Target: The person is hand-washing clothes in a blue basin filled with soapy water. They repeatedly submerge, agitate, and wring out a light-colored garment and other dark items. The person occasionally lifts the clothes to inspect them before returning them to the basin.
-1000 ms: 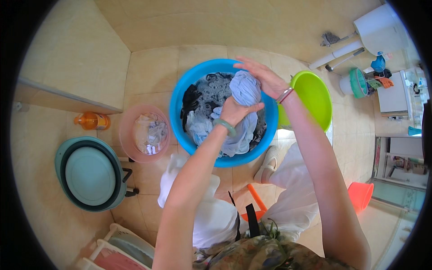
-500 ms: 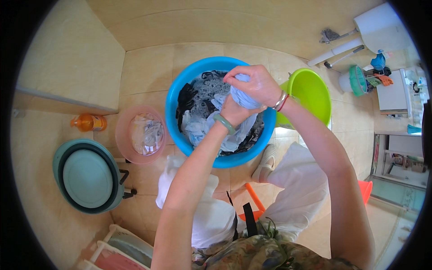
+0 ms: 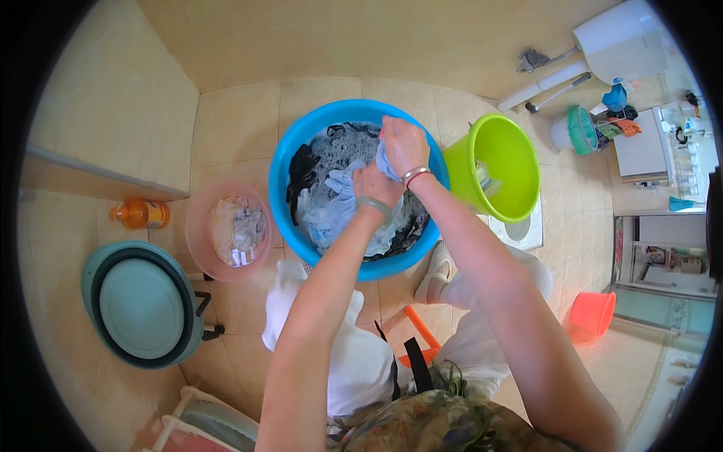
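Floor (image 3: 241, 120): beige tiles, carrying every tub and bucket.
Blue basin (image 3: 290, 162): the landmark, round, in the middle of the floor; dark and pale laundry lies in sudsy water inside it.
Teal basin (image 3: 143, 305): well to the left of the blue basin and lower in the picture, round, with a dark rim and black handle.
Green bucket (image 3: 501, 162): just beside the blue basin on its right, rims close or touching; a pale item lies inside.
Pink bowl (image 3: 197, 233): just left of the blue basin, holding a crumpled pale cloth.
Orange pail (image 3: 591, 316): well apart from the blue basin, to its lower right.
Orange bottle (image 3: 139, 214): lying on its side left of the pink bowl, far from the blue basin.
Light blue garment (image 3: 382, 162): over the right half of the blue basin, bunched between both hands.
Right hand (image 3: 404, 145): above the blue basin's right side, fingers curled tight over the garment; a bracelet sits on the wrist.
Left hand (image 3: 370, 184): just below the right hand, over the blue basin, closed on the same garment; a grey band circles the wrist.
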`<state>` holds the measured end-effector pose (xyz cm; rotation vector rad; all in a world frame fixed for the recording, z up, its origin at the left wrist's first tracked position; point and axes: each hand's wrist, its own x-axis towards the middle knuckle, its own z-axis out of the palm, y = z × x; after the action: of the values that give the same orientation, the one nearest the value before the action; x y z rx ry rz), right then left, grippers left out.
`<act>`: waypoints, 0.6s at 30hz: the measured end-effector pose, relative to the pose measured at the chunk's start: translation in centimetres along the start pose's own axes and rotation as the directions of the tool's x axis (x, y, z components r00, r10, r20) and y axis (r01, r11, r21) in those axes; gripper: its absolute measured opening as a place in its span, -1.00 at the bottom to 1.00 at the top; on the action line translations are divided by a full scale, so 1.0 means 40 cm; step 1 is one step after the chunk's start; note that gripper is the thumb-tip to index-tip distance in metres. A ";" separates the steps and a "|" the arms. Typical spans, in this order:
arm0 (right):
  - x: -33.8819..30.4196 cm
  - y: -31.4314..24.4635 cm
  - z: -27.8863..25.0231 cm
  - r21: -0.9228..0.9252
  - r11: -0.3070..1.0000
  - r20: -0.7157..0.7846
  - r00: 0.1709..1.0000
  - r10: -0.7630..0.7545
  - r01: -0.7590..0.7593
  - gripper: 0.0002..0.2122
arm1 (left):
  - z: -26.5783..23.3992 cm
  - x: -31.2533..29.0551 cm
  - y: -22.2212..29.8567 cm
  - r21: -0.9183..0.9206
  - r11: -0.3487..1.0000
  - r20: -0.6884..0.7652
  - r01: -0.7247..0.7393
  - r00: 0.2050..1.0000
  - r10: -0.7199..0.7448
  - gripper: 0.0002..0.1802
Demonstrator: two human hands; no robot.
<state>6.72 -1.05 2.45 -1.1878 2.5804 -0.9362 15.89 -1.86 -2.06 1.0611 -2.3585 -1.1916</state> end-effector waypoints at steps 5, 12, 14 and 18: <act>-0.017 0.014 -0.145 0.559 0.801 0.234 0.968 0.094 -0.213 -0.50 | -0.022 -0.014 0.057 -0.092 0.972 -0.266 -0.214 0.946 0.183 -0.44; -0.144 0.178 -0.228 0.540 0.229 0.705 0.583 0.403 -0.810 -0.08 | -0.045 -0.030 0.154 -0.177 0.900 -0.513 -0.399 0.818 0.261 -0.15; -0.228 0.226 -0.153 0.453 -0.127 0.881 0.421 0.217 -0.882 -0.04 | -0.027 -0.056 0.164 -0.207 0.894 -0.497 -0.398 0.829 0.254 -0.18; -0.271 0.231 -0.041 0.589 -0.449 0.682 0.711 -0.169 -0.672 -0.46 | 0.040 -0.144 0.103 -0.201 0.871 -0.313 -0.449 0.872 0.377 -0.28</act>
<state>7.57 12.18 -3.03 0.0819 0.5193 -1.6056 16.99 4.84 0.57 0.5389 -2.0071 -1.0854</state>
